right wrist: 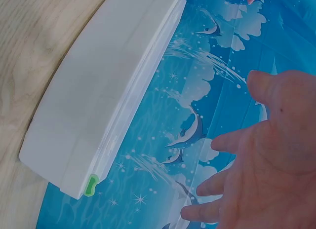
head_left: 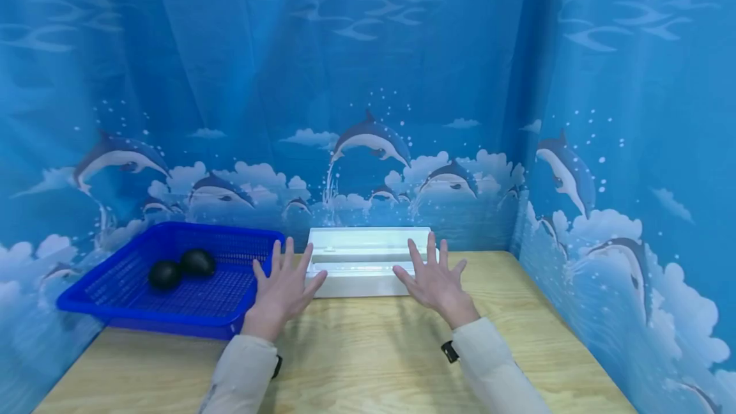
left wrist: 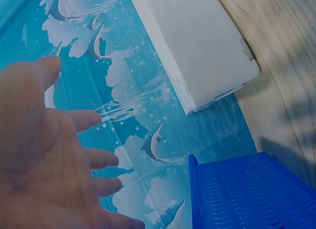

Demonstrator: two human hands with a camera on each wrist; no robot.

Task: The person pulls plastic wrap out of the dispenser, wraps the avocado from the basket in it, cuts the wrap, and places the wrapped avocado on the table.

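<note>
Both hands are held out with fingers spread, and neither holds anything. My left hand (head_left: 283, 292) is between the blue plastic basket (head_left: 167, 323) and a long white box (head_left: 362, 286). In the head view its fingers overlap the basket's right side. My right hand (head_left: 438, 283) is in front of the white box's right end. The left wrist view shows the left palm (left wrist: 39, 160) apart from the box (left wrist: 197, 46). Likewise, the right palm (right wrist: 281, 155) is clear of the box (right wrist: 94, 86) in the right wrist view, where a small green clip (right wrist: 91, 185) shows at one end.
Two dark, egg-shaped objects (head_left: 198, 262) lie in the basket at the table's left. The pale wooden table (head_left: 356, 363) runs back to a blue curtain (head_left: 368, 69) printed with dolphins, which also hangs along both sides. Each sleeved wrist wears a black strap (head_left: 450, 351).
</note>
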